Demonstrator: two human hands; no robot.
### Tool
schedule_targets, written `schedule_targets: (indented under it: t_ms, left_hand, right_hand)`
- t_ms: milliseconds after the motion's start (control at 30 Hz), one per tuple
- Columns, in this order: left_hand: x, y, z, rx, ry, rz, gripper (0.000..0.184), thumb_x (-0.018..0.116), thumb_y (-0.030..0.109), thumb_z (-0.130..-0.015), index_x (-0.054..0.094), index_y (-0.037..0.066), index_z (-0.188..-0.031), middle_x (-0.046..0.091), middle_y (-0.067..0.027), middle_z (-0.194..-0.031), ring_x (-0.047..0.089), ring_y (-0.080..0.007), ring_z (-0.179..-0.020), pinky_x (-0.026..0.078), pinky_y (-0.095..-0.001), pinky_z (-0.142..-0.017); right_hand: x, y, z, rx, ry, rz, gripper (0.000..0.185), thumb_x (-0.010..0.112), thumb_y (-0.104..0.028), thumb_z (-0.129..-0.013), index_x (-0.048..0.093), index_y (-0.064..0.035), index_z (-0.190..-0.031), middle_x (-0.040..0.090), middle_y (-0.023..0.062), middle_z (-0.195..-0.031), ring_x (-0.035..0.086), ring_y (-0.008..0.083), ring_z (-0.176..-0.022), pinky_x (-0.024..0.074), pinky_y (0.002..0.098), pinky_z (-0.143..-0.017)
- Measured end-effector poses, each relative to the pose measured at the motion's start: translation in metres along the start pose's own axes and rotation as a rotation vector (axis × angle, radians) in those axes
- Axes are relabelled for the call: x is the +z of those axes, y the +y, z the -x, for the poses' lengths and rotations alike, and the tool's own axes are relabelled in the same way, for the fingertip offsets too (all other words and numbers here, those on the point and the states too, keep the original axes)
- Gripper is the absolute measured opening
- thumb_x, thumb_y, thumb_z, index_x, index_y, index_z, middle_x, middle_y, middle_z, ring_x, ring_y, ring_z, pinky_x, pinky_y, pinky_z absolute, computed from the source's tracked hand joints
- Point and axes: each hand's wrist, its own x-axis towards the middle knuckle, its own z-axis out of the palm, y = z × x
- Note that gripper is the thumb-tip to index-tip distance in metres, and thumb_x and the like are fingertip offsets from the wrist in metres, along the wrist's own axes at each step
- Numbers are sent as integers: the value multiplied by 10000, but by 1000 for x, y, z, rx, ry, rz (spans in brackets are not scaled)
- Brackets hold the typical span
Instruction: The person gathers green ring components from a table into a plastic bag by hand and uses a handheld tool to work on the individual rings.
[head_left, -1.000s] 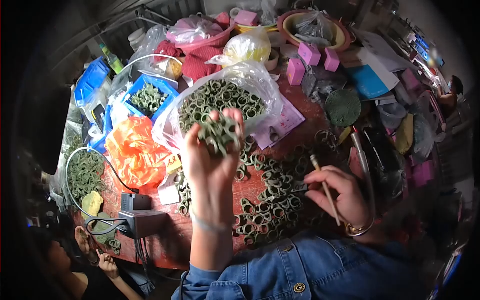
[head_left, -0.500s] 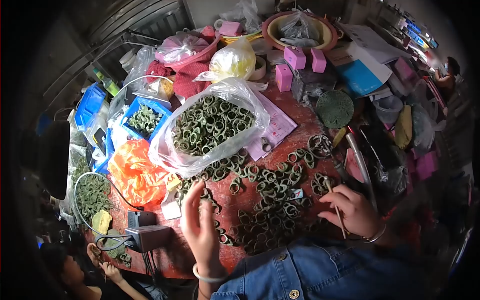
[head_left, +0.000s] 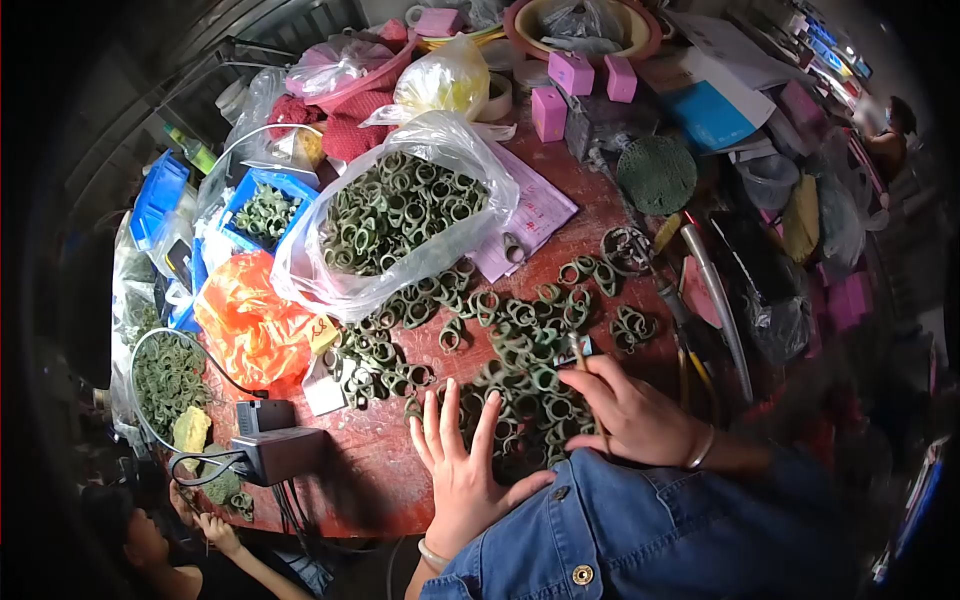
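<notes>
Loosely heaped rings (head_left: 515,345), dull green, hollow; overlapping

One wooden stick (head_left: 579,353), one orange bag (head_left: 250,322)

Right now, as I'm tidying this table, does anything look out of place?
Perhaps one ring, lying by itself on the pink paper. It looks odd because it sits apart from the pile and the ring-filled bag.

We're up at the wearer's head, peering forward and down, close over the red table (head_left: 375,425), denim shirt (head_left: 645,530) near.
</notes>
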Motion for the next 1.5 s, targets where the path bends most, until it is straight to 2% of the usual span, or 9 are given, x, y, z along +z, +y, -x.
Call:
schedule_targets:
  t_ms: [300, 400, 500, 633, 833, 1000, 1333, 1433, 1500]
  left_hand:
    - [12, -3, -15, 18, 78, -12, 1015, 859, 537, -676, 447, 145, -1517, 279, -267, -1590, 279, -477, -1450, 200, -653, -1155]
    - [-8, -6, -27, 68, 127, 96, 945, 884, 463, -694, 485, 113, -1475, 299, -270, -1574, 302, -472, -1431, 270, -608, -1145]
    - [-29, -13, -54, 31, 333, 66, 571, 850, 254, -787, 619, 57, -1271, 587, -176, -1305, 571, -354, -1165, 460, -475, -985]
    - [-45, -32, -127, -22, 603, 178, 90, 706, 43, -873, 687, 25, -959, 648, -97, -828, 625, -234, -716, 514, -338, -674]
    - [-21, -85, -219, 16, 502, 60, 104, 711, 86, -837, 727, 53, -934, 630, -137, -937, 587, -337, -926, 479, -428, -856]
    - [-15, -85, -224, 16, 456, -203, 89, 706, 81, -819, 717, 39, -897, 574, -146, -956, 553, -334, -937, 482, -432, -851]
    - [-16, -92, -214, -18, 473, -205, 145, 703, 34, -793, 694, 37, -937, 569, -140, -998, 535, -345, -1000, 464, -440, -906]
    - [-21, -81, -208, 65, 665, -90, 162, 701, -5, -817, 685, 36, -973, 624, -149, -1137, 592, -324, -1061, 499, -407, -933]
    - [-23, -56, -193, 11, 706, 481, 124, 663, -24, -907, 676, 24, -1021, 646, -132, -1181, 654, -234, -1027, 551, -330, -872]
  right_hand:
    - [29, -7, -32, -55, 43, -68, 778, 813, -79, -768, 399, 48, -1415, 475, 228, -1267, 598, 396, -1141, 506, 424, -962]
    - [9, -10, -33, -86, 65, -20, 660, 808, -98, -782, 491, 33, -1345, 517, 210, -1211, 614, 375, -1088, 518, 411, -927]
    - [0, -4, -29, -92, 209, 2, 475, 820, -126, -790, 619, -40, -1212, 581, 140, -1089, 651, 320, -923, 544, 391, -824]
    - [-6, -6, -22, -59, 215, -15, 429, 816, -138, -808, 631, -35, -1182, 591, 136, -1057, 657, 307, -879, 546, 390, -777]
    - [-5, -8, -16, -85, 224, -14, 380, 779, -167, -860, 625, -47, -1186, 601, 133, -1053, 667, 316, -865, 558, 380, -759]
    - [-5, 3, -15, -68, 228, 9, 372, 775, -192, -864, 629, -58, -1178, 599, 127, -1062, 666, 306, -874, 564, 385, -759]
    - [-1, 0, -23, -151, 221, 28, 355, 771, -178, -869, 631, -52, -1170, 592, 119, -1053, 669, 285, -857, 563, 370, -748]
    - [-7, -2, -23, -138, 238, -6, 318, 768, -178, -879, 642, -44, -1138, 601, 116, -1017, 667, 282, -841, 556, 366, -735]
    - [-11, -2, -22, -120, 236, -63, 296, 766, -174, -883, 648, -39, -1118, 604, 114, -991, 664, 284, -830, 551, 366, -724]
